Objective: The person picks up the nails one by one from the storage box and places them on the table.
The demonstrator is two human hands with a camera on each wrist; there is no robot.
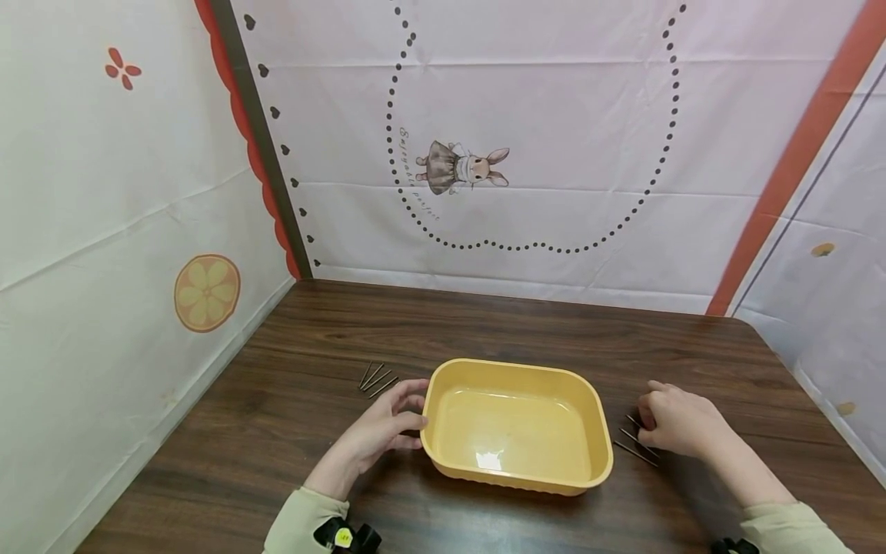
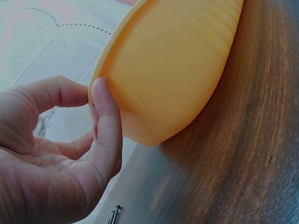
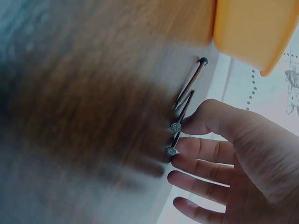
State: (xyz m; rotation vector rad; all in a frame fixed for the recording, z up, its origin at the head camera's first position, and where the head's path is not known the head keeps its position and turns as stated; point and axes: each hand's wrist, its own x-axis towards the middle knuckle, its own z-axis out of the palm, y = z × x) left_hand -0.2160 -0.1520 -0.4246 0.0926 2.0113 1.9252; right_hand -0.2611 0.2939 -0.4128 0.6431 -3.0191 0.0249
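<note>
Steadying the yellow tub, your left hand touches its rim with relaxed fingers; your right hand, loosely curled, touches the nails, grip unclear.

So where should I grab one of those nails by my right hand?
Pinch a nail mid-shaft, coming from above with the right hand. They lie flat on the table beside the tray, so only the thin shaft offers the fingers purchase.
</note>
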